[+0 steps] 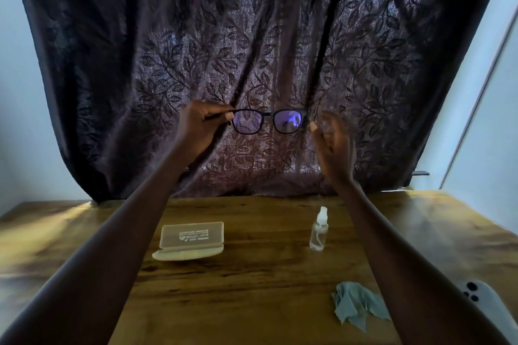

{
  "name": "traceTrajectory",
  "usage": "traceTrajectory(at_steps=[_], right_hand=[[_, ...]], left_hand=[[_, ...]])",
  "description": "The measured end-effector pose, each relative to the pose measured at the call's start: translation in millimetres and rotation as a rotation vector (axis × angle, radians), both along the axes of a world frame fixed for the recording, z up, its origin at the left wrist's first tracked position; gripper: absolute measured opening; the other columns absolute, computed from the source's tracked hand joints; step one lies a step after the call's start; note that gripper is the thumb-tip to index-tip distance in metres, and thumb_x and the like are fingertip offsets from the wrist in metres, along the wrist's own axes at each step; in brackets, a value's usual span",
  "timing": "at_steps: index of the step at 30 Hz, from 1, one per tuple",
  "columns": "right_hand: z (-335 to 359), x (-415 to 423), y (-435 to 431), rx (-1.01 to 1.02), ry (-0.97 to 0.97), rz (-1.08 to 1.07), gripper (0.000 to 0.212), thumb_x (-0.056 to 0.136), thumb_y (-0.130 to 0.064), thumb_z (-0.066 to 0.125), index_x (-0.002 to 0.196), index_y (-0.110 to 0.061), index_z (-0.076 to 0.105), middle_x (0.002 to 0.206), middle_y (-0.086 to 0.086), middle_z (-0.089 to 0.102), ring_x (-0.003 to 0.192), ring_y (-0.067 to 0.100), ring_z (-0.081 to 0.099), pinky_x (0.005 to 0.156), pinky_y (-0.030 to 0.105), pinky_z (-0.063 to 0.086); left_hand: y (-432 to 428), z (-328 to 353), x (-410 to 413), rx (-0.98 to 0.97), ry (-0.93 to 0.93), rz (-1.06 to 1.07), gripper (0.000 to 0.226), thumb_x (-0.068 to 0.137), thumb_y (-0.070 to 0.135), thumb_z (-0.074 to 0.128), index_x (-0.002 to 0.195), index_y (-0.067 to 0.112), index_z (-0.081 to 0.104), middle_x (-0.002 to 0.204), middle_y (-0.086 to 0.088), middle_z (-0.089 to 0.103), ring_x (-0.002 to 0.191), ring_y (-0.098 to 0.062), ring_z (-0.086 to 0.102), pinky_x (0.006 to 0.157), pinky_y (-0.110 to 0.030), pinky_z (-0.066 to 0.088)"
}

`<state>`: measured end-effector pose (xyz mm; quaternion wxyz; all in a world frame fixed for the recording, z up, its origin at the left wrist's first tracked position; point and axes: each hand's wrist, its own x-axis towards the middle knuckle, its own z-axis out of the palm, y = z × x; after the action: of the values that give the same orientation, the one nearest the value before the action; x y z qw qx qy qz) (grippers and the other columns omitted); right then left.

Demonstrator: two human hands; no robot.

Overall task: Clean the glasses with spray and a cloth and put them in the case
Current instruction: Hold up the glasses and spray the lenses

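Head view. A pair of glasses (268, 121) with a thin dark frame is held up at arm's length in front of a dark leaf-patterned curtain (252, 36), well above the wooden table (252, 288). The left hand (196, 127) grips the frame at its left end, with thumb and fingers closed on the temple arm near the hinge. The right hand (332, 143) is just beside the frame's right end; its fingers are apart and loosely curled, and motion blur hides whether any fingertip touches the frame.

On the table lie the remaining items: an open, pale case (190, 241) to the left, a small clear spray bottle (319, 230) standing upright to the right, and a crumpled grey-blue cloth (358, 305) nearer the viewer. A white object (479, 297) with dark spots sits at the table's right edge.

Handling, as judged from this view: the glasses appear light and rigid at the rims but thin at the hinges and temple arms, so twisting loads should be avoided. The lenses are smooth and easily smeared; the frame is best held by its rim edge or by the temple near the hinge, with fingertips off the glass. The cloth is soft and limp, and the bottle is light and probably easy to tip.
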<state>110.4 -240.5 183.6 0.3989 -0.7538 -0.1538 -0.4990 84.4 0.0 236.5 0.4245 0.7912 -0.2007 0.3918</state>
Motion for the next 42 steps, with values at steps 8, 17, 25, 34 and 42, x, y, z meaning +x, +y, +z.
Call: traceTrajectory(at_steps=[8,17,25,34,42], right_hand=[[-145,-7,-26,0.048,0.429,-0.117,0.084,0.070,-0.047,0.073,0.138,-0.017,0.034,0.141,0.012,0.041,0.123,0.028,0.043,0.088,0.038,0.041],[-198,-18,-16,0.052,0.495,0.002,0.102,0.060,-0.059,0.056,0.139,-0.003,0.026,0.139,0.024,0.037,0.121,0.035,0.040,0.076,0.041,0.049],[-203,-17,-13,0.091,0.497,0.013,0.094,0.077,-0.071,0.032,0.140,-0.002,0.024,0.128,0.023,0.044,0.106,0.028,0.047,0.062,0.022,0.041],[-182,-21,-12,0.151,0.461,0.044,0.073,0.074,-0.070,0.038,0.132,-0.029,0.017,0.127,0.035,0.046,0.094,0.049,0.058,0.065,0.026,0.048],[-116,-13,15,0.187,0.317,0.022,0.070,0.070,-0.012,0.056,0.136,-0.004,0.034,0.100,0.024,0.064,0.067,0.022,0.062,0.050,0.022,0.048]], left_hand=[[6,-4,1,0.007,-0.010,0.004,0.025,0.080,0.004,0.063,0.103,-0.003,0.063,0.103,-0.021,0.066,0.078,-0.023,0.064,0.074,-0.033,0.051],[7,-18,12,-0.003,0.029,0.027,0.025,0.079,0.002,0.063,0.103,-0.004,0.062,0.104,-0.020,0.066,0.073,0.001,0.063,0.062,-0.001,0.044],[11,-20,12,0.016,0.010,0.051,0.025,0.079,0.000,0.062,0.104,-0.006,0.061,0.105,-0.025,0.064,0.084,-0.018,0.061,0.060,0.002,0.041],[12,-18,10,-0.030,0.017,0.009,0.026,0.078,0.000,0.063,0.103,-0.009,0.060,0.104,-0.025,0.064,0.084,-0.015,0.060,0.063,0.002,0.043],[16,-6,9,-0.059,-0.019,0.029,0.025,0.078,0.001,0.064,0.101,-0.007,0.063,0.103,-0.023,0.065,0.088,-0.018,0.062,0.068,0.000,0.044]])
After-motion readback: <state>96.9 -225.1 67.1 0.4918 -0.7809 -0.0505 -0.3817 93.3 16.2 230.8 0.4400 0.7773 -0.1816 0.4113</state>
